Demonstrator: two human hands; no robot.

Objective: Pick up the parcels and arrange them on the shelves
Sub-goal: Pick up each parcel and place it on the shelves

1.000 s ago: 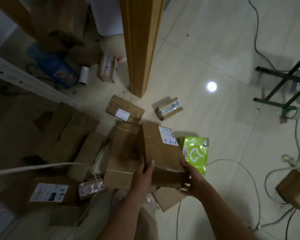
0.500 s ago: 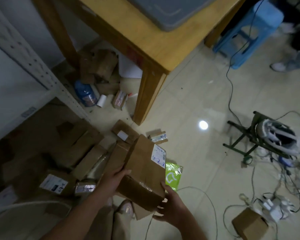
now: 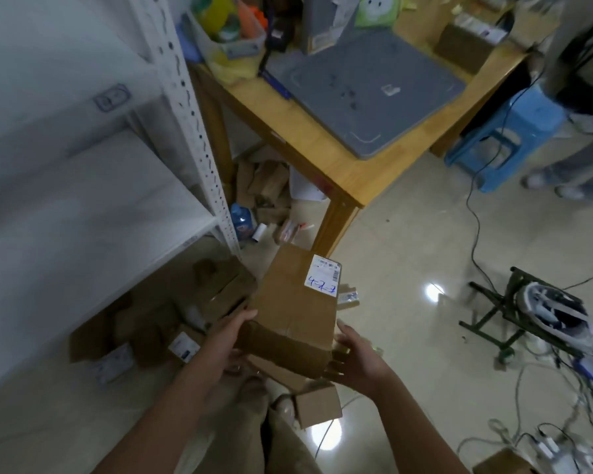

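Note:
I hold a brown cardboard parcel [image 3: 293, 309] with a white label marked in blue, lifted above the floor in front of me. My left hand [image 3: 231, 331] grips its left near edge, thumb on top. My right hand [image 3: 351, 360] grips its right near corner, fingers curled under the bottom. A white metal shelf unit [image 3: 93, 206] stands at the left, its boards bare. Several more brown parcels [image 3: 144, 333] lie on the floor under and beside the shelf.
A wooden table [image 3: 326, 155] with a grey mat and clutter stands ahead. Boxes and a blue bottle [image 3: 242, 220] lie under it. A small box [image 3: 317, 405] sits by my feet. A blue stool [image 3: 504, 138], a green stand [image 3: 500, 316] and cables occupy the right floor.
I have risen with the parcel; it has come up off the floor pile. My view has lifted from the floor to the shelf and table top.

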